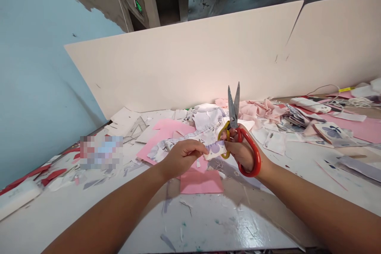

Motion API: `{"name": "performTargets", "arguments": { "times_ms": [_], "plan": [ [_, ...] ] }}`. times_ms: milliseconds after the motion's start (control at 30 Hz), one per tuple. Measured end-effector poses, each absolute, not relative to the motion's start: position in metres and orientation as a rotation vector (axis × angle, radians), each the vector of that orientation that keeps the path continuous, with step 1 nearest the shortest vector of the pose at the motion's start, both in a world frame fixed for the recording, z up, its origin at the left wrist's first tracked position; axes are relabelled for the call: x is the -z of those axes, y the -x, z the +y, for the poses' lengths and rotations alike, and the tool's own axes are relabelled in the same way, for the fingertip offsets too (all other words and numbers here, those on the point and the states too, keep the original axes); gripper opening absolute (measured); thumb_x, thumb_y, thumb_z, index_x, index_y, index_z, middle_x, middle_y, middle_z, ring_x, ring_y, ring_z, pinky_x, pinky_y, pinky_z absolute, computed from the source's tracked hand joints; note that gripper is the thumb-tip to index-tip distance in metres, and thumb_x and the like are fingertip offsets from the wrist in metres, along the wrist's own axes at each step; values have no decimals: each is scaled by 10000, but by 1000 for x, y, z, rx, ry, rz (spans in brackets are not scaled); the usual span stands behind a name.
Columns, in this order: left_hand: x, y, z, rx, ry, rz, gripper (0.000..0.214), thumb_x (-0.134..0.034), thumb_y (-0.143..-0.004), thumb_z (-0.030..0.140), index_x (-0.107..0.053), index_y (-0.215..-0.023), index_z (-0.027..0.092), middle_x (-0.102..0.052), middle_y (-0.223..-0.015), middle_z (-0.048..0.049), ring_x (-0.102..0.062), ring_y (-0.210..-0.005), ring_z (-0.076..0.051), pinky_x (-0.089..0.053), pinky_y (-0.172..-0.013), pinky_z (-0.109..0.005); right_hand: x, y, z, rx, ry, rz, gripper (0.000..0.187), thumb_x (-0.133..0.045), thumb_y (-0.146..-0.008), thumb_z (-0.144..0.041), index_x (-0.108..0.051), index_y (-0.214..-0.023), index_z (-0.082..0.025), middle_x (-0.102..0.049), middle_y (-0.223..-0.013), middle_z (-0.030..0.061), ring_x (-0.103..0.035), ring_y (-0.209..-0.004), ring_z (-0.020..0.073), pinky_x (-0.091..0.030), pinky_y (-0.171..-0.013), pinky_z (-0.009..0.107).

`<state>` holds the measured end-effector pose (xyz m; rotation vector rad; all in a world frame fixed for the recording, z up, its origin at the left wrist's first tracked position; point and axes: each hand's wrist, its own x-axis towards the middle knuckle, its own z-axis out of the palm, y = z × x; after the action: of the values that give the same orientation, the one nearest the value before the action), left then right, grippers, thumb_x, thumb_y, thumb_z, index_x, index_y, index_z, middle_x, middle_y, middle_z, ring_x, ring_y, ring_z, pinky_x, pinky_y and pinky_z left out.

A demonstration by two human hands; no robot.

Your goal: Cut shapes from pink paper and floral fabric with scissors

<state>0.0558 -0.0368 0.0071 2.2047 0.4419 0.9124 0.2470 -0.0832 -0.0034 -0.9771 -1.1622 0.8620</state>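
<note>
My left hand (181,158) pinches the left end of a small white-and-purple patterned piece (214,151), which looks like fabric. My right hand (243,154) has the scissors (233,111) looped on it, and its fingertips touch the piece's other end. One scissor handle is red, the other yellow. The blades point up and away from me, slightly parted, clear of the patterned piece. Just below my hands lies a pink sheet (201,182) on the white table (214,222).
Larger pink sheets (169,131) and white scraps (208,117) lie behind my hands. Crumpled pink cloth (262,110) is heaped farther back. Stacked patterned pieces (331,131) and a white power strip (311,105) lie right. A cream partition (190,63) stands behind; red scraps (53,176) lie left.
</note>
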Motion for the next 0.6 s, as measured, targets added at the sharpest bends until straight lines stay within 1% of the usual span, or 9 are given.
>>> {"name": "performTargets", "arguments": {
  "times_ms": [167, 233, 333, 400, 500, 567, 600],
  "plan": [
    [-9, -56, -40, -927, -2247, 491, 230, -459, -752, 73, -655, -780, 190, -643, -783, -30, -570, -733, -120, -440, -670, -223, 1, -247, -85, -872, 1000, -1167, 244, -534, -592, -108, -389, -756, -217, -477, -751, -34, -473, -515, 99, -429, -443, 258],
    [-8, -57, -42, -924, -2147, 579, 171, -491, -755, 123, -648, -774, 190, -641, -786, -25, -566, -730, -120, -441, -650, -215, 0, -246, -86, -871, 1006, -1169, 246, -526, -587, -94, -381, -743, -217, -483, -748, -36, -477, -520, 99, -423, -452, 253],
    [-5, -61, -45, -931, -1960, 683, 94, -556, -743, 239, -623, -720, 177, -614, -708, -13, -547, -670, -115, -438, -602, -213, -2, -244, -88, -912, 986, -1158, 242, -544, -589, -99, -377, -720, -213, -502, -740, -30, -479, -519, 98, -410, -463, 251],
    [-4, -63, -45, -935, -1857, 704, 129, -580, -728, 286, -598, -682, 167, -577, -656, 1, -544, -635, -111, -440, -592, -223, -2, -243, -88, -964, 937, -1103, 236, -576, -607, -139, -375, -708, -212, -511, -714, -26, -483, -531, 105, -412, -478, 256],
    [-3, -65, -45, -895, -1714, 699, 161, -584, -726, 313, -561, -677, 162, -530, -643, 25, -589, -625, -121, -456, -612, -250, -3, -240, -88, -1073, 895, -978, 240, -608, -642, -266, -380, -694, -212, -516, -665, -22, -492, -561, 124, -430, -505, 276],
    [-4, -66, -46, -859, -1657, 699, 179, -577, -731, 327, -537, -679, 160, -509, -647, 37, -620, -630, -136, -461, -628, -262, -3, -239, -88, -1143, 932, -951, 275, -631, -639, -339, -397, -694, -208, -519, -657, -16, -512, -589, 142, -446, -533, 297],
    [-5, -66, -46, -842, -1654, 702, 184, -575, -733, 330, -531, -682, 159, -503, -651, 39, -629, -638, -143, -461, -633, -262, -3, -239, -88, -1161, 960, -970, 297, -654, -621, -346, -404, -697, -205, -520, -663, -14, -523, -602, 151, -452, -549, 306]
  ]
}}
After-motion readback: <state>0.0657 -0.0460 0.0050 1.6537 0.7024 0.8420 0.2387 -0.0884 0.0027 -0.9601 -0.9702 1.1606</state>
